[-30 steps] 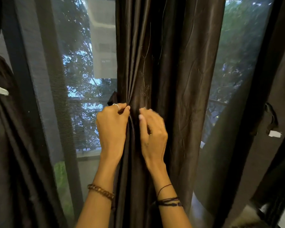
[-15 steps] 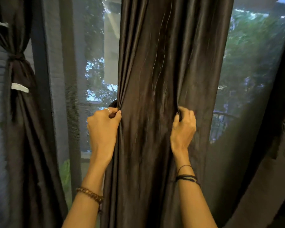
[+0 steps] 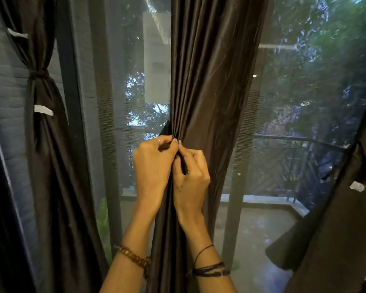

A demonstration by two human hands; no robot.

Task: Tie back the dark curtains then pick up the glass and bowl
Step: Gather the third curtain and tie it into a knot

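Observation:
A dark brown curtain [image 3: 211, 81] hangs in the middle of the window, bunched into folds at waist height. My left hand [image 3: 154, 166] grips the gathered folds from the left, with a ring on one finger. My right hand [image 3: 191, 176] is pressed against it from the right, fingers closed on the same bunch of fabric. The two hands touch at the fingertips. No glass or bowl is in view.
A second dark curtain [image 3: 42, 127] at the left is tied back with a knot and has white tags. Another curtain [image 3: 347, 208] hangs at the right edge. Behind the mesh screen [image 3: 283, 144] lie a balcony railing and trees.
My right hand has swept left from the curtain's right edge, gathering the fabric against my left hand. The curtain is now bunched narrow, and more window shows at the right.

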